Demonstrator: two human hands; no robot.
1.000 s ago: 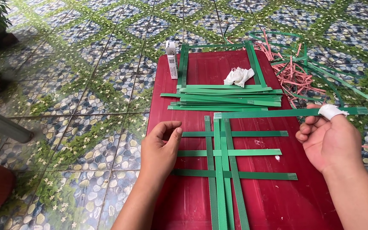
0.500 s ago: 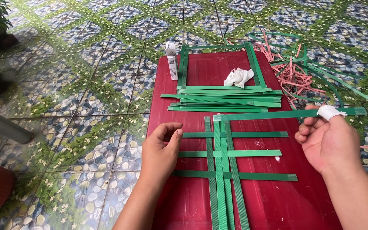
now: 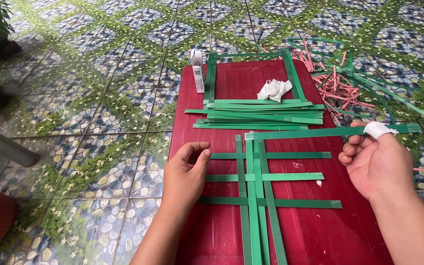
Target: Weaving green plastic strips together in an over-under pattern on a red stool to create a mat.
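bright even daylight | soft faint shadows | sharp focus | slight wide-angle edge distortion

right hand [image 3: 376,164]: pinches long green plastic strap [image 3: 330,131] | left hand [image 3: 186,172]: rests beside woven green straps [image 3: 256,196] | red tabletop [image 3: 320,230]

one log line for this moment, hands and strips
left hand: on woven green strips | right hand: pinching long green strip | surface: red board

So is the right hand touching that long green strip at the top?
Touching. The head view shows the right hand pinching the long green strip between its bandaged thumb and fingers, with no gap.
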